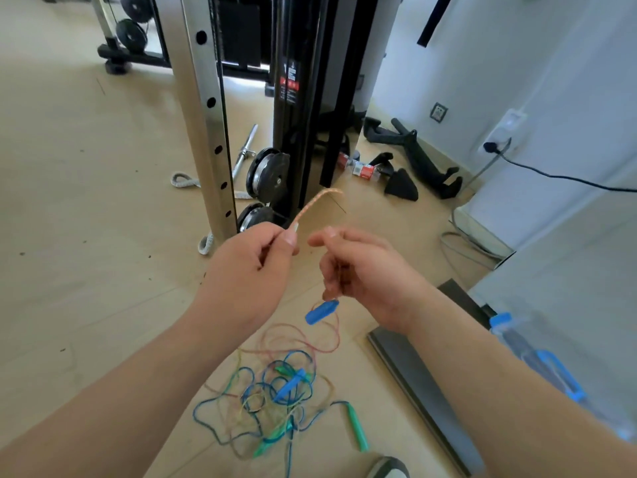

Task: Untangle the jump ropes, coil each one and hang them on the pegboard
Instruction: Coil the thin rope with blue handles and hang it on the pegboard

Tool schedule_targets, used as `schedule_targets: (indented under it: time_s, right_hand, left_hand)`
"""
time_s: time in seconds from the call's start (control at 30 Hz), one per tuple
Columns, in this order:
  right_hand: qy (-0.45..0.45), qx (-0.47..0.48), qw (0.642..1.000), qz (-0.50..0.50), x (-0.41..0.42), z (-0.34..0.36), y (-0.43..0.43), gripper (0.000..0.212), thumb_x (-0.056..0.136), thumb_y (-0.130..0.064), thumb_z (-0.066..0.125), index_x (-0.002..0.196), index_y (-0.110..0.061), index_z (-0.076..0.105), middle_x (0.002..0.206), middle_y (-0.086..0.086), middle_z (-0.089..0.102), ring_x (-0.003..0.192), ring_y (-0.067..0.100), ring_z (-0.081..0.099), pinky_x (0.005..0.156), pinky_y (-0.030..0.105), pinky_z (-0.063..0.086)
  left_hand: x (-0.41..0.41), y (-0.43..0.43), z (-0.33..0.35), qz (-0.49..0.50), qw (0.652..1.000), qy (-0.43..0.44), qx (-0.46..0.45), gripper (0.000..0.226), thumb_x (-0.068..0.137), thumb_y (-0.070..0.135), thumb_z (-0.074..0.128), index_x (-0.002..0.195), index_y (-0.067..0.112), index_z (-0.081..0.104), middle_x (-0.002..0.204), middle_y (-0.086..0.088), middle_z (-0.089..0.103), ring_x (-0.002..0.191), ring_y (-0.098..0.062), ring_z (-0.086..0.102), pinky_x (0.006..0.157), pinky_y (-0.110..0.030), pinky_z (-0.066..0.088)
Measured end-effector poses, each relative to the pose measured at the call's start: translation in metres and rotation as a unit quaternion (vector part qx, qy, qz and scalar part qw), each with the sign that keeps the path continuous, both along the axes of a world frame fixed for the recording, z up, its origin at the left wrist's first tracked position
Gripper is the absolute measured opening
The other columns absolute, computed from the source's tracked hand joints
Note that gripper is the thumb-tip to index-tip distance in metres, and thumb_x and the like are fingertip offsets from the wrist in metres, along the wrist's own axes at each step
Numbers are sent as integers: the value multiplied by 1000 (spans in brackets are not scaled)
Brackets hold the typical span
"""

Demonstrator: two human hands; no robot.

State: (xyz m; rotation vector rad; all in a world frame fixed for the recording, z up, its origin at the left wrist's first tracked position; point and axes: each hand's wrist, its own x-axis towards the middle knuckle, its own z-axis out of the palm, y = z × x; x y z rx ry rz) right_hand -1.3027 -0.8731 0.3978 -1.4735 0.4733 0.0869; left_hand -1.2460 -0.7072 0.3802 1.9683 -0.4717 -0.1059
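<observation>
Both hands up on one rope, the rest in a pile on the floor.
Left hand (248, 267) pinches the orange-pink braided jump rope (310, 205), which arcs up to the right hand (362, 270), curled round it, blue plastic handle (322, 312) dangling just below. The tangle of blue, green and yellow ropes (272, 398) lies on the beige floor (86, 236) beneath. Perforated steel rack upright (206, 132) close ahead, dark flat board (424, 391) edge just right; open floor left.

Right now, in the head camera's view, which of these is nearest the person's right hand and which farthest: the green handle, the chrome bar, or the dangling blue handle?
1. The dangling blue handle: hanging just under the right hand.
2. The green handle: on the floor below, near the tangle.
3. The chrome bar: on the floor far ahead, to the left.
</observation>
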Motion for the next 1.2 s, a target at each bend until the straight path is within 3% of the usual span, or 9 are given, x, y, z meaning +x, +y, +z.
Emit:
schedule_targets:
  time_s: [0.13,0.27,0.47,0.57,0.7,0.8,0.97,1.07,1.2]
  right_hand:
    - [-37,165,985,27,-4,3,-5,38,99,-47,56,88,-12,65,69,5,46,58,20,36,60,36,32]
    - [20,99,991,86,-3,-1,-1,36,105,-35,48,77,-15,56,59,0,25,53,15,15,58,36,8]
    - [0,148,982,118,-2,6,7,29,104,-32,48,84,-14,60,57,-3,27,51,15,12,56,34,8]
    - [-17,226,971,69,-1,8,15,25,105,-29,46,89,-14,58,68,0,58,48,13,41,50,26,26]
    - [-33,245,969,-22,7,-6,19,25,111,-23,41,97,-12,59,131,19,70,115,27,71,99,40,54]
    - [-47,87,993,-59,11,-13,18,19,106,-23,55,104,-8,65,127,13,73,119,22,70,110,43,50]
    - [-61,-152,986,-24,5,-18,17,28,92,-37,73,94,-9,77,96,14,77,89,16,66,94,57,56]
    - [-70,-81,994,22,3,-13,26,24,96,-24,68,85,-4,74,67,6,70,66,12,61,70,29,47]
    - [-60,27,995,69,4,-8,38,37,99,-29,60,99,6,72,57,6,51,61,23,49,93,49,51]
  left_hand:
    - [8,4,-1,65,998,-14,12,29,106,34,49,84,23,65,57,4,52,54,-11,49,55,-28,41]
    - [15,14,-1,94,995,-15,19,32,108,29,47,86,12,64,58,-2,47,46,-7,50,43,-18,36]
    - [22,22,-10,27,989,12,146,35,105,39,46,85,17,65,65,2,60,56,-9,58,58,-29,47]
    - [6,18,-19,-127,953,88,262,30,105,40,46,94,23,68,73,6,60,67,-11,57,66,-28,49]
    - [-21,12,-20,-212,929,39,302,35,107,40,40,77,25,52,73,4,57,68,-14,53,64,-33,44]
    - [-25,18,-14,-224,915,-44,334,38,105,45,43,79,19,53,71,2,57,65,-14,51,64,-35,48]
    - [-21,34,13,-204,973,-15,106,21,98,33,62,81,22,63,57,3,55,50,-5,45,50,-24,37]
    - [-12,43,18,-130,990,-55,-5,18,100,26,60,83,25,66,64,-4,60,54,-12,48,55,-34,43]
    - [0,48,16,-46,993,-103,-19,17,101,22,61,87,27,70,68,17,67,57,-11,55,54,-20,42]
